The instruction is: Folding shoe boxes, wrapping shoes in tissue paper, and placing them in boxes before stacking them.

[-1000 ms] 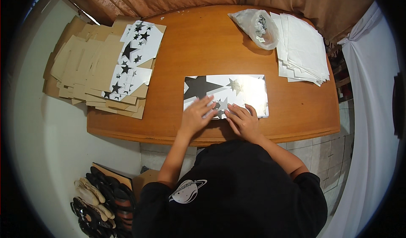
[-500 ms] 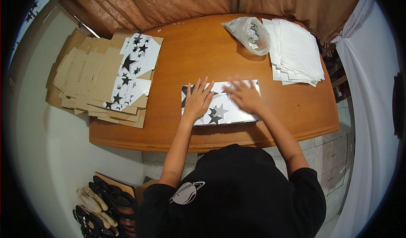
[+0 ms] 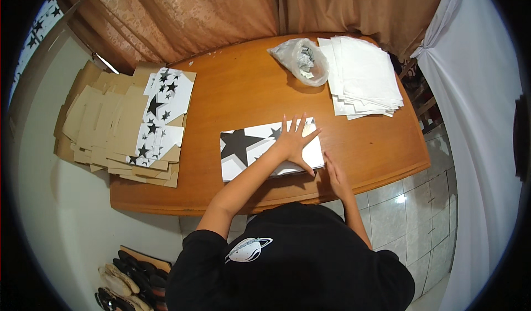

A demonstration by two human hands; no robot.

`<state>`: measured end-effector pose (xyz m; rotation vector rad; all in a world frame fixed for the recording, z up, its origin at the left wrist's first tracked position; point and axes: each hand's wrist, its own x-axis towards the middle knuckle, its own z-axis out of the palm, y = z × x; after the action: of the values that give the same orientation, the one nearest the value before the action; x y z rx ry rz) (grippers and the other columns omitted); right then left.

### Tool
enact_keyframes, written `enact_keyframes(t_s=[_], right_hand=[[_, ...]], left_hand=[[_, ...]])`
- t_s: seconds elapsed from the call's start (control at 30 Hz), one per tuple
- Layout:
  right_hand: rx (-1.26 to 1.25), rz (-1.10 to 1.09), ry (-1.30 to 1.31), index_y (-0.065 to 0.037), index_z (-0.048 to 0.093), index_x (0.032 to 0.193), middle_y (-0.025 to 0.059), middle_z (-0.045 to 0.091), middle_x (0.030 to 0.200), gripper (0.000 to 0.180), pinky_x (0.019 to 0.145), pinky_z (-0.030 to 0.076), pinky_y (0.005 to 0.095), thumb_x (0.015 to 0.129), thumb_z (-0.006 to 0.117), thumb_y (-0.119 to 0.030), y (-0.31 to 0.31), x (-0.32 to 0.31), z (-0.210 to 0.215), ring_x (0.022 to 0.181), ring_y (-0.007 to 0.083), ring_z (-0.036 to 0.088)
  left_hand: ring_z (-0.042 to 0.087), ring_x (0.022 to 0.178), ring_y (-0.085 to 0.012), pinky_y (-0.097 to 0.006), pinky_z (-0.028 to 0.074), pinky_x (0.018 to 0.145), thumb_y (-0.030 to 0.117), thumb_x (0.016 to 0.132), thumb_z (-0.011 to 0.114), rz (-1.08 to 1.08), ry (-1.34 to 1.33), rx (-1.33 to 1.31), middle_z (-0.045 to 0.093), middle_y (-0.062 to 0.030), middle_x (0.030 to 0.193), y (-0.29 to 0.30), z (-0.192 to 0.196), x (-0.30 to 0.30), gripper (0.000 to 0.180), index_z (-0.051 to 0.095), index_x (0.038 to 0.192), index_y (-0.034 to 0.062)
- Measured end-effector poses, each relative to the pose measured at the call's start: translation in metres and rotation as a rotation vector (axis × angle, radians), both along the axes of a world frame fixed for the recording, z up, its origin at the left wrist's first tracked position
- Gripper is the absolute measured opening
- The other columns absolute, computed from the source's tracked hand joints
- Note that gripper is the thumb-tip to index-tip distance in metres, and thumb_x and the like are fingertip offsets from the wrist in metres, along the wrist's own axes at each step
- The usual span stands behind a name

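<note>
A white box (image 3: 271, 159) printed with black and grey stars lies closed near the front of the wooden table. Across its right half rests my left hand (image 3: 295, 143), palm down with the fingers spread wide. My right hand (image 3: 336, 174) is at the box's right end, fingers stretched out and held upright along that side. The fingertips come up to the near right corner; whether they press on it I cannot tell. Neither hand grips anything.
On the left of the table (image 3: 243, 84) lies a stack of flat brown cardboard (image 3: 102, 120), with a star-printed sheet (image 3: 160, 117) on top. A clear plastic bag (image 3: 303, 62) of crumpled paper stands at the back, beside white paper sheets (image 3: 365, 76). Shoes (image 3: 138, 275) sit lower left.
My left hand has slid right across the box, and my right hand has left its top for the right end. The box now sits slightly turned. The whole view has shifted.
</note>
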<state>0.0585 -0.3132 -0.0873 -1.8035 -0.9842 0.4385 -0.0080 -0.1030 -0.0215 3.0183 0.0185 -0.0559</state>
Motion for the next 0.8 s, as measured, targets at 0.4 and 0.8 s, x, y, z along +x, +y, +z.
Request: enact_keyframes(t_s=[0.4,0.8], right_hand=[[0.071,0.378,-0.691,-0.011,0.034,0.134,0.0134,0.030,0.141,0.060,0.103,0.019,0.0536,0.077,0.052,-0.006,0.025,0.032,0.080,0.129,0.0414,0.025],[0.282,0.632,-0.998,-0.020,0.032,0.137,0.0116,0.018,0.146,0.064,0.104,0.004,0.0592,0.078,0.057,-0.016,0.140,0.021,0.164,0.134,0.0345,0.013]], left_hand=[[0.034,0.111,-0.0483,-0.054,0.024,0.091,0.072,0.035,0.069,-0.063,-0.385,-0.164,0.027,-0.0351,0.129,0.010,0.063,-0.037,0.137,0.011,0.141,0.0075],[0.023,0.127,-0.0389,-0.049,0.019,0.096,0.069,0.031,0.073,0.032,-0.539,-0.259,0.014,-0.0257,0.142,0.020,0.133,-0.182,0.149,-0.004,0.140,0.0036]])
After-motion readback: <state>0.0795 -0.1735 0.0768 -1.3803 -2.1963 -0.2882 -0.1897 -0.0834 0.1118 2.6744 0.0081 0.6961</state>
